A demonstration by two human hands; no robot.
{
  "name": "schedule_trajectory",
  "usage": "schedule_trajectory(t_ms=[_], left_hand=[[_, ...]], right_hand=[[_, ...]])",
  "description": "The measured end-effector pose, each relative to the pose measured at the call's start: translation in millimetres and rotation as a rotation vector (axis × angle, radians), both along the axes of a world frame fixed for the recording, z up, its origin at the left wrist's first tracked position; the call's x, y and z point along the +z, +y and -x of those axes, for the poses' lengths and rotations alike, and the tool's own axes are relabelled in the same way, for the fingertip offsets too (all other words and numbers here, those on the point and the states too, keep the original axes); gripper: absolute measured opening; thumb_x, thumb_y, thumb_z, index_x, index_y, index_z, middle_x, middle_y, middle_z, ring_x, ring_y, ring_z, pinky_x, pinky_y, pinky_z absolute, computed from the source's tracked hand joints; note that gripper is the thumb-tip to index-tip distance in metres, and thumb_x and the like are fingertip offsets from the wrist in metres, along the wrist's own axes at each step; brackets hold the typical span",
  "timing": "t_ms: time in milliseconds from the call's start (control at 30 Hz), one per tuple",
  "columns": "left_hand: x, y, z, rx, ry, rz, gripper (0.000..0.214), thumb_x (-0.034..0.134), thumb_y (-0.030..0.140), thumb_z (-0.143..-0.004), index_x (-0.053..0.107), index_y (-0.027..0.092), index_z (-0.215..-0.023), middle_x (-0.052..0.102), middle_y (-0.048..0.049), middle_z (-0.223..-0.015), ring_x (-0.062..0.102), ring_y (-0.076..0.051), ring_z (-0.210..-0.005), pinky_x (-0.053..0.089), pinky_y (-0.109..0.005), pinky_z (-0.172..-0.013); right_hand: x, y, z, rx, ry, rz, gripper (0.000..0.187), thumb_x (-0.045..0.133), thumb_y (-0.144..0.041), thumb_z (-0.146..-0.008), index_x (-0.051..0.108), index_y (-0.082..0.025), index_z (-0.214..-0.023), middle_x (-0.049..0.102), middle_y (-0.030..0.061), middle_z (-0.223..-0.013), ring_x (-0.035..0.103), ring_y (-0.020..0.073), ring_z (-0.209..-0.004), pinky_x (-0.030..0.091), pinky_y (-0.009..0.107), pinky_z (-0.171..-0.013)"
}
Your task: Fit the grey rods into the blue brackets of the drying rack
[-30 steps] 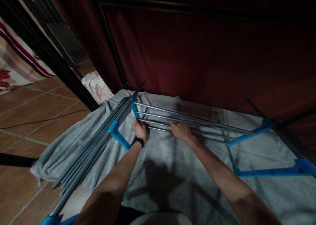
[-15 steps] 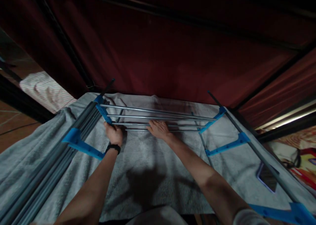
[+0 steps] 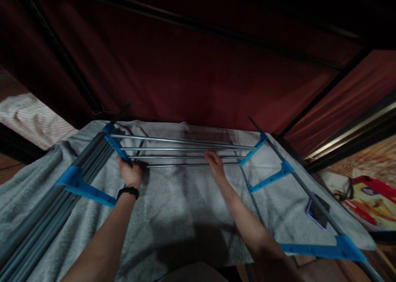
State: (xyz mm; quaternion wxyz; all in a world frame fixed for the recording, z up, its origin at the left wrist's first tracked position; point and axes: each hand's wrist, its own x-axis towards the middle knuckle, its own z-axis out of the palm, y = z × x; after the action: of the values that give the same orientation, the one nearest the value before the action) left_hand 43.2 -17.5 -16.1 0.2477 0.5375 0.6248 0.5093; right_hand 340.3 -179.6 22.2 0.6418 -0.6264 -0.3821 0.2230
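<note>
A rack of grey tubes with blue plastic brackets lies on a grey towel. My left hand [image 3: 131,173], with a black band on the wrist, is closed around the lower end of the far left blue bracket [image 3: 116,147]. Thin metal rods [image 3: 182,149] run from there to the far right blue bracket [image 3: 253,150]. Over the middle-right of the rods is my right hand [image 3: 215,165], its fingers stretched out and close together at the lower rods. Whether those fingertips touch a rod is hard to tell.
Several grey tubes [image 3: 66,207] lie bundled along the left. A nearer blue bracket [image 3: 324,250] is on the right-hand tube. A phone [image 3: 318,212] rests on the towel [image 3: 179,216] under that tube. Dark red fabric [image 3: 185,80] hangs behind; a red and yellow package [image 3: 375,203] sits at right.
My right hand has come off the middle of the rods and shifted right along them. My left hand stays at the left bracket. The whole view has swung slightly right.
</note>
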Motion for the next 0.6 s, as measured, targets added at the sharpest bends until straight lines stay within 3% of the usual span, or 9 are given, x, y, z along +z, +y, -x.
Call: schedule_trajectory(t_ms=[100, 200, 333, 500, 600], left_hand=[[1.3, -1, 2, 0.057, 0.035, 0.016, 0.043, 0.06, 0.003, -0.077, 0.045, 0.027, -0.109, 0.047, 0.0039, -0.079, 0.051, -0.017, -0.073, 0.042, -0.029, -0.071], [4.2, -2, 1, 0.055, 0.041, 0.048, 0.044, 0.06, 0.001, -0.071, 0.039, 0.027, -0.1, 0.045, 0.0056, -0.075, 0.046, -0.015, -0.067, 0.036, -0.028, -0.065], [9.1, -3, 0, 0.055, 0.039, 0.075, 0.045, 0.06, 0.002, -0.068, 0.034, 0.028, -0.094, 0.047, 0.0051, -0.075, 0.047, -0.016, -0.066, 0.034, -0.029, -0.065], [10.0, -5, 2, 0.052, 0.049, 0.05, 0.039, 0.06, 0.007, -0.072, 0.036, 0.028, -0.094, 0.045, 0.0047, -0.072, 0.045, -0.018, -0.064, 0.035, -0.031, -0.065], [10.5, -5, 4, 0.051, 0.044, 0.064, 0.038, 0.061, 0.008, -0.073, 0.038, 0.028, -0.096, 0.044, 0.0048, -0.071, 0.043, -0.018, -0.063, 0.036, -0.032, -0.065]], right_hand=[[11.3, -16, -37, -0.103, 0.561, -0.098, 0.014, 0.062, -0.037, -0.091, 0.065, -0.024, -0.088, 0.077, 0.0019, -0.087, 0.074, 0.0185, -0.082, 0.061, 0.031, -0.075], [26.8, -25, -66, -0.193, 0.829, -0.194, 0.013, 0.064, -0.033, -0.093, 0.057, -0.026, -0.085, 0.072, -0.0014, -0.08, 0.074, 0.0143, -0.078, 0.063, 0.027, -0.074], [38.1, -25, -76, -0.211, 0.865, -0.217, 0.019, 0.064, -0.031, -0.097, 0.051, -0.027, -0.083, 0.067, -0.0044, -0.073, 0.073, 0.0134, -0.076, 0.066, 0.029, -0.079], [43.7, -21, -67, -0.14, 0.822, -0.147, 0.027, 0.071, -0.048, -0.092, 0.054, -0.028, -0.084, 0.07, -0.0037, -0.073, 0.073, 0.0183, -0.075, 0.069, 0.041, -0.082], [50.2, -21, -69, -0.103, 0.771, -0.114, 0.02, 0.071, -0.041, -0.09, 0.057, -0.027, -0.085, 0.073, -0.0046, -0.073, 0.071, 0.0169, -0.071, 0.067, 0.043, -0.088]])
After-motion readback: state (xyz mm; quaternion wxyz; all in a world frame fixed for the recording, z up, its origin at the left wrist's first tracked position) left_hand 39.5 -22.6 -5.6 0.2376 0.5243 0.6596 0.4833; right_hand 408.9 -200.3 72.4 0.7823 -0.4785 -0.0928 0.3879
